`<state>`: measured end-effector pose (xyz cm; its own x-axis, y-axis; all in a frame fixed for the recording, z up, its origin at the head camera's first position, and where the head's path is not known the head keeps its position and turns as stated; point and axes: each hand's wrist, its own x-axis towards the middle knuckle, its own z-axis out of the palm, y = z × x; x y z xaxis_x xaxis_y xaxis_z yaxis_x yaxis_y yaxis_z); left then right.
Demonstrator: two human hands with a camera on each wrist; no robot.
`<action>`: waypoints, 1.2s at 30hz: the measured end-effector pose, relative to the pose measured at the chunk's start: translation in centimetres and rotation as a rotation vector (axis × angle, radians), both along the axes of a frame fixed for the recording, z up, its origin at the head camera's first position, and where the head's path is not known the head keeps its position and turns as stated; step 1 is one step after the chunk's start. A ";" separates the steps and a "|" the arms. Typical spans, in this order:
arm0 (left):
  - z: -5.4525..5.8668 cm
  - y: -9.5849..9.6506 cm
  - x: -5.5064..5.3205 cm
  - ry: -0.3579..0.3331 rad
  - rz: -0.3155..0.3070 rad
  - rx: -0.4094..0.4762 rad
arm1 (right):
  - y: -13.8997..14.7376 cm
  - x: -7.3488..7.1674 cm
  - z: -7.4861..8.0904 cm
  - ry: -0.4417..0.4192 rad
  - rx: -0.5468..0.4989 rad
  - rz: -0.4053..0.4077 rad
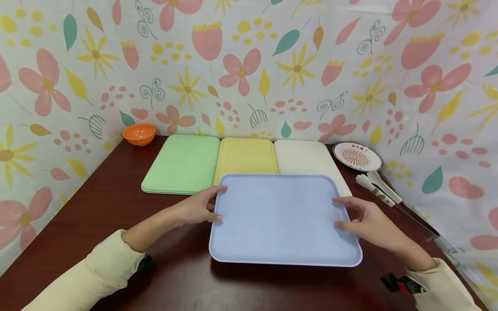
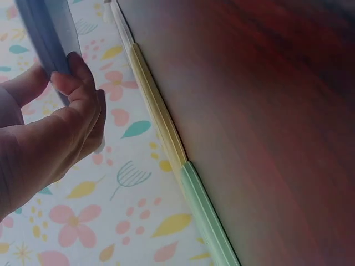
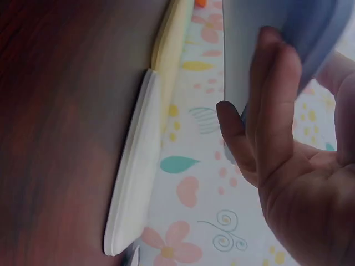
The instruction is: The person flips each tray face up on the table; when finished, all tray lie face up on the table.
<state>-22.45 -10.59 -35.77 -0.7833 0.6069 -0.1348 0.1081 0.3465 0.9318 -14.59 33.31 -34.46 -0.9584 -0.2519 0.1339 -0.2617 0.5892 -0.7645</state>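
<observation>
A light blue rectangular tray (image 1: 280, 220) is held up over the dark table, tilted a little toward me. My left hand (image 1: 197, 207) grips its left edge, thumb over the rim and fingers at the side. On the opposite edge, my right hand (image 1: 369, 220) holds the tray the same way. The left wrist view has the fingers (image 2: 80, 91) curled under the tray edge (image 2: 47, 33). From the right wrist, several fingers (image 3: 274, 100) spread along the tray's underside (image 3: 319, 39). Behind the tray lie a green tray (image 1: 184, 166), a yellow one (image 1: 247, 155) and a white one (image 1: 303, 155).
An orange bowl (image 1: 139, 134) stands at the back left corner. At the back right are a patterned white plate (image 1: 358, 156) and tongs with white tips (image 1: 375, 188). A flowered cloth (image 1: 249, 73) hangs behind and around the dark table (image 1: 175, 268).
</observation>
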 end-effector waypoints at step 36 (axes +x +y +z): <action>-0.9 -1.0 0.7 0.068 -0.052 -0.321 | -1.8 -2.6 -3.2 -0.267 0.151 0.096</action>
<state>-21.73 -11.60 -36.68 -0.7661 0.5812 -0.2745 0.1915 0.6140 0.7657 -17.14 31.55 -37.67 -0.9256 -0.3405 -0.1652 -0.1232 0.6839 -0.7191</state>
